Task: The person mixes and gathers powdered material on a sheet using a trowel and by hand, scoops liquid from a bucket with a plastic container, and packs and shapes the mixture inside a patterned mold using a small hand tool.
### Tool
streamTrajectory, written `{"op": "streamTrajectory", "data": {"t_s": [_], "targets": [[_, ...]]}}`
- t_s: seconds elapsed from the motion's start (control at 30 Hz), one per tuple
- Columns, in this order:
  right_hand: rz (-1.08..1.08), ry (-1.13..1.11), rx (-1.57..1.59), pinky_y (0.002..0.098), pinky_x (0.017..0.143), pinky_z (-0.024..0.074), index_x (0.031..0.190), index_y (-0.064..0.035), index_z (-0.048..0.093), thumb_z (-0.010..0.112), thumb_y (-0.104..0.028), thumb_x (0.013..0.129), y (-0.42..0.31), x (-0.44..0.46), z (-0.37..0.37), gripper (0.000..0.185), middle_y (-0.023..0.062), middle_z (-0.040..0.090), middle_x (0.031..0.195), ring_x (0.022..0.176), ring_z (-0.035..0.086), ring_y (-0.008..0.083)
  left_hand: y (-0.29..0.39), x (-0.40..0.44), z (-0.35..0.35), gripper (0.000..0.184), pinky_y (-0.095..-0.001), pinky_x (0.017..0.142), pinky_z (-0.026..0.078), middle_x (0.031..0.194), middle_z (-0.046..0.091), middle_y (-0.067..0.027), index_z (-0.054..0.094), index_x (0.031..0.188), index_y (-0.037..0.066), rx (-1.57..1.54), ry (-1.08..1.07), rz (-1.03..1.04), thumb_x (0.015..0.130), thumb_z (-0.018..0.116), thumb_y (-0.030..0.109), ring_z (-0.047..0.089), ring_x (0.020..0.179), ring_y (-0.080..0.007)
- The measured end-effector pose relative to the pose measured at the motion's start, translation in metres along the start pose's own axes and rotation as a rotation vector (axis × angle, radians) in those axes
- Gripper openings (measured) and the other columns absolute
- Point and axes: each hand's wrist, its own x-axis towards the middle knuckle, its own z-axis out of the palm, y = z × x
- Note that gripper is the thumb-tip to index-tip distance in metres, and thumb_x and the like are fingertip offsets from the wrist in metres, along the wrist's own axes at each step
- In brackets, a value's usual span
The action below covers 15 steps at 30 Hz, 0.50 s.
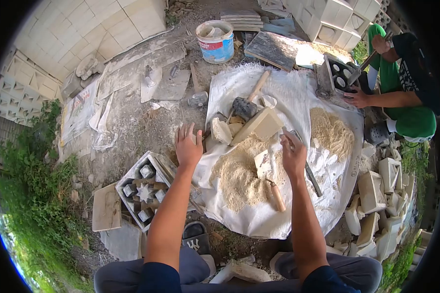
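Observation:
My left hand [188,144] is held out with its fingers apart and nothing in it, left of a broken pale chunk [221,131]. On the right, my right hand [293,150] has slightly curled, parted fingers and holds nothing; it is near the end of a dark bar [313,178]. Between the hands a pale rectangular block [261,126] lies beside a dark-headed mallet [245,108]. Below it, a trowel with a wooden handle [277,196] rests on a heap of sandy powder [234,183], all on a white sheet [274,224].
At lower left is a metal mould [145,191] with a star-shaped core. A bucket [215,43] stands at the top. Another person [401,88] crouches at upper right, working at a second mould [335,78]. Broken blocks [371,193] pile up on the right.

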Motion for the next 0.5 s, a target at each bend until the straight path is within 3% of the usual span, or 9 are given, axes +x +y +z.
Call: {"op": "streamTrajectory", "data": {"t_s": [0.07, 0.1, 0.23, 0.37, 0.47, 0.5], "targets": [[-0.03, 0.003, -0.015, 0.0381, 0.086, 0.057, 0.127, 0.0013, 0.069, 0.066, -0.016, 0.099, -0.017, 0.03, 0.014, 0.033, 0.0225, 0.075, 0.109, 0.099, 0.074, 0.0294, -0.022, 0.013, 0.015, 0.056, -0.0528, 0.123, 0.026, 0.157, 0.043, -0.0194, 0.055, 0.147, 0.014, 0.121, -0.01, -0.111, 0.101, 0.056, 0.047, 0.031, 0.149, -0.0435], [-0.086, -0.024, 0.004, 0.0378, 0.084, 0.0573, 0.126, 0.001, 0.069, 0.067, -0.014, 0.098, -0.021, 0.048, 0.023, 0.032, 0.0213, 0.075, 0.108, 0.097, 0.074, 0.0283, -0.029, 0.02, 0.019, 0.062, -0.0581, 0.124, 0.02, 0.161, 0.037, -0.0185, 0.048, 0.153, 0.017, 0.139, -0.083, -0.147, 0.101, 0.056, 0.05, 0.025, 0.152, -0.0432], [-0.27, -0.113, -0.05, 0.0388, 0.08, 0.0575, 0.124, -0.0028, 0.071, 0.069, -0.009, 0.094, -0.061, 0.135, 0.056, 0.03, 0.0184, 0.073, 0.109, 0.095, 0.072, 0.0294, -0.044, 0.033, 0.042, 0.065, -0.0691, 0.121, 0.012, 0.164, 0.034, -0.0174, 0.041, 0.158, 0.024, 0.237, -0.138, -0.116, 0.101, 0.053, 0.052, 0.02, 0.155, -0.0429], [-0.505, -0.224, -0.153, 0.0418, 0.085, 0.0564, 0.123, -0.0057, 0.071, 0.071, -0.014, 0.094, -0.094, 0.229, 0.102, 0.03, 0.0184, 0.072, 0.113, 0.1, 0.07, 0.0352, -0.042, 0.034, 0.046, 0.066, -0.0734, 0.119, 0.01, 0.167, 0.03, -0.0144, 0.04, 0.158, 0.028, 0.308, -0.157, -0.162, 0.099, 0.054, 0.055, 0.021, 0.155, -0.0419], [-0.621, -0.241, -0.295, 0.0404, 0.085, 0.0567, 0.128, -0.0066, 0.069, 0.069, -0.015, 0.096, -0.104, 0.305, 0.156, 0.033, 0.0162, 0.07, 0.117, 0.098, 0.07, 0.0306, -0.035, 0.045, 0.04, 0.065, -0.0765, 0.117, 0.008, 0.167, 0.029, -0.0135, 0.039, 0.158, 0.032, 0.304, -0.229, -0.236, 0.099, 0.054, 0.055, 0.021, 0.155, -0.042], [-0.666, -0.257, -0.334, 0.0427, 0.088, 0.0562, 0.131, -0.0081, 0.067, 0.067, -0.014, 0.095, -0.116, 0.337, 0.184, 0.036, 0.016, 0.067, 0.125, 0.104, 0.069, 0.0319, -0.025, 0.048, 0.035, 0.067, -0.0767, 0.116, 0.011, 0.167, 0.03, -0.0137, 0.04, 0.158, 0.031, 0.427, -0.282, -0.202, 0.097, 0.058, 0.054, 0.024, 0.154, -0.0413]]}}
